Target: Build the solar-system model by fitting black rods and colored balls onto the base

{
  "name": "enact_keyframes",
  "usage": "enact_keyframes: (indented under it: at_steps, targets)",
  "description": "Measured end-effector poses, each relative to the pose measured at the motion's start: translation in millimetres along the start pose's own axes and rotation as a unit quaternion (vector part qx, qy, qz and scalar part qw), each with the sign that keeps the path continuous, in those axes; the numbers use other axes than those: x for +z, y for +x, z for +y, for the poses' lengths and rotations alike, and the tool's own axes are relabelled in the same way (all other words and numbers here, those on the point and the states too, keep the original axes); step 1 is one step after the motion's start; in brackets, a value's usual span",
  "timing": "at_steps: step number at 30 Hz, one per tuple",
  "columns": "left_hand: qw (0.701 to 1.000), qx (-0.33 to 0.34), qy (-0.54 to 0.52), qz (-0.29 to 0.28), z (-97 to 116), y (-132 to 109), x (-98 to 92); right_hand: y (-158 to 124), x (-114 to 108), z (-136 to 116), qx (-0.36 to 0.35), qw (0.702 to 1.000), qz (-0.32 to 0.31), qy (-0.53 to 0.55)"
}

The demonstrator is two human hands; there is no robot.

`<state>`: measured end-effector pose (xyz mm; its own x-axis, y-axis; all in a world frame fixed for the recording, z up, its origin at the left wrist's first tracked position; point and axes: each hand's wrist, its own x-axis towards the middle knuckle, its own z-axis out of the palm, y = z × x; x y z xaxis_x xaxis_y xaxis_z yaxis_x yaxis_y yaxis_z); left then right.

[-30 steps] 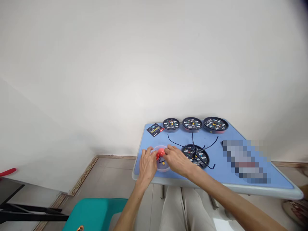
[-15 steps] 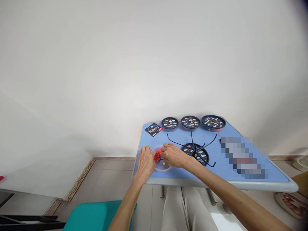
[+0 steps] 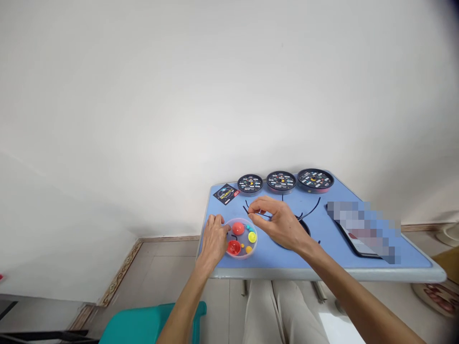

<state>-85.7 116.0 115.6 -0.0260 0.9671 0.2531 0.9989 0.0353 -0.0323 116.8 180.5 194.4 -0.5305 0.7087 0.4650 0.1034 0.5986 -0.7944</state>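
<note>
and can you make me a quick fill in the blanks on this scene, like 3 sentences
1. The largest balls in the clear round dish are ____.
2. Along the far edge of the blue table, ____ black round discs sit in a row.
3. The right hand is at the thin black wire, while the fingers of the left hand touch the ____ of the dish.

Missing words: red; three; rim

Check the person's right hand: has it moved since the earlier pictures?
Yes. The right hand has shifted rightward and slightly toward the far table edge, judged against the leftmost black disc, and no longer covers the clear round dish.
</note>
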Motion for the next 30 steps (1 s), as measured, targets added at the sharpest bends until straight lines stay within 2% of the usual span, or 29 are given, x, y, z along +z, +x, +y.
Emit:
enact_keyframes:
  at_steps: [4, 7, 11, 20, 24, 25, 26, 27, 29, 30]
  targets:
    - [0.997, 0.021, 0.055, -0.053, -1.5, 6.9, -1.3, -15.1, -2.6, 1.3, 0.076, 0.996, -0.020, 0.038]
    - [0.994, 0.032, 0.068, -0.076, 3.3, 10.5, -0.3, -25.7, -1.2, 4.4, 0.123, 0.984, -0.021, 0.128]
    - [0.995, 0.029, 0.052, -0.085, 9.0, 13.7, 2.4, -37.4, -0.2, 9.6, 0.168, 0.929, -0.013, 0.329]
    - [0.996, -0.021, -0.074, -0.043, 9.3, 17.3, -1.7, -54.8, -7.9, 15.0, 0.224, 0.842, 0.010, 0.490]
    - [0.984, -0.059, -0.167, -0.014, 13.0, 15.2, -10.1, -60.7, -7.8, 15.8, 0.211, 0.839, 0.029, 0.500]
    - [0.972, -0.076, -0.222, -0.002, 16.6, 12.7, -13.0, -61.6, -7.0, 16.0, 0.212, 0.841, 0.048, 0.496]
    - [0.948, -0.101, -0.302, 0.014, 21.6, 9.1, -16.2, -62.3, -5.9, 16.3, 0.213, 0.841, 0.069, 0.492]
    - [0.906, -0.132, -0.400, 0.033, 28.0, 4.5, -19.8, -62.8, -4.5, 16.5, 0.216, 0.841, 0.089, 0.487]
    - [0.776, -0.195, -0.597, 0.061, 43.9, -7.5, -27.7, -63.6, -1.4, 17.2, 0.225, 0.840, 0.121, 0.479]
    - [0.726, -0.211, -0.651, 0.063, 52.6, -14.2, -31.8, -64.1, 0.1, 17.6, 0.230, 0.840, 0.132, 0.474]
